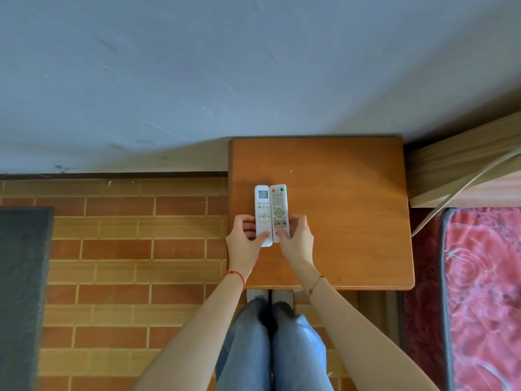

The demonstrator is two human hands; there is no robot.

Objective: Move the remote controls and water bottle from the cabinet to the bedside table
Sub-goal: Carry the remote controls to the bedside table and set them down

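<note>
Bedside table mostly open

Two remote controls (271, 213) lie touching, side by side, left of centre on the bedside table (346, 221); its right half and back strip are bare, with the wall (197, 80) behind and the bed frame (462, 170) alongside.

The counter (346, 210) is a small square top of orange-brown wood, set against the pale wall, with the bed just beside it on the right. Two remotes lie flat on its left half, side by side and touching: a white remote with a screen (263, 213) on the left, a grey remote with coloured buttons (279, 210) on the right.
</note>
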